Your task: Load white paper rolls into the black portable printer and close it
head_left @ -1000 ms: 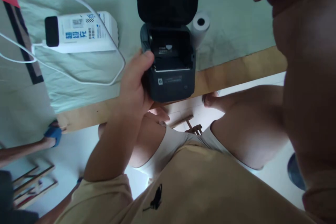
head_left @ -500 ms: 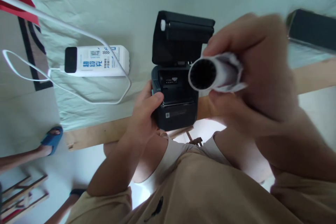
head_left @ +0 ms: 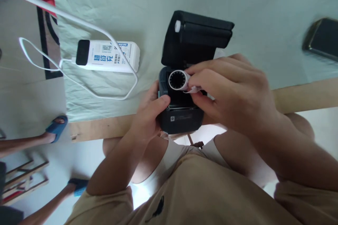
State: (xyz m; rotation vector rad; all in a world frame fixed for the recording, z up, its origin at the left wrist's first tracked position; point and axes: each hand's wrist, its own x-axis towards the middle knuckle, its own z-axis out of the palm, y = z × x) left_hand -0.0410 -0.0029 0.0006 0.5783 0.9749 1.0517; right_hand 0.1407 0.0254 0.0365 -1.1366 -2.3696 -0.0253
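Note:
A small black printer [head_left: 182, 121] stands at the table's near edge with its lid [head_left: 196, 37] flipped up and back. My left hand [head_left: 149, 114] grips the printer's left side, thumb on its top edge. My right hand [head_left: 232, 93] holds a white paper roll [head_left: 178, 80] and has it lying sideways in the printer's open bay, the roll's hollow end facing left. A loose paper tail shows under my fingers.
A white power bank [head_left: 108, 56] with a white cable [head_left: 79, 84] lies left of the printer on the pale green cloth [head_left: 126, 0]. A dark phone [head_left: 320, 38] lies at the far right. Another person's legs in blue sandals [head_left: 56, 128] stand at the left.
My right hand brought the paper roll from close to the camera down into the printer's open bay. The left hand kept its grip on the printer.

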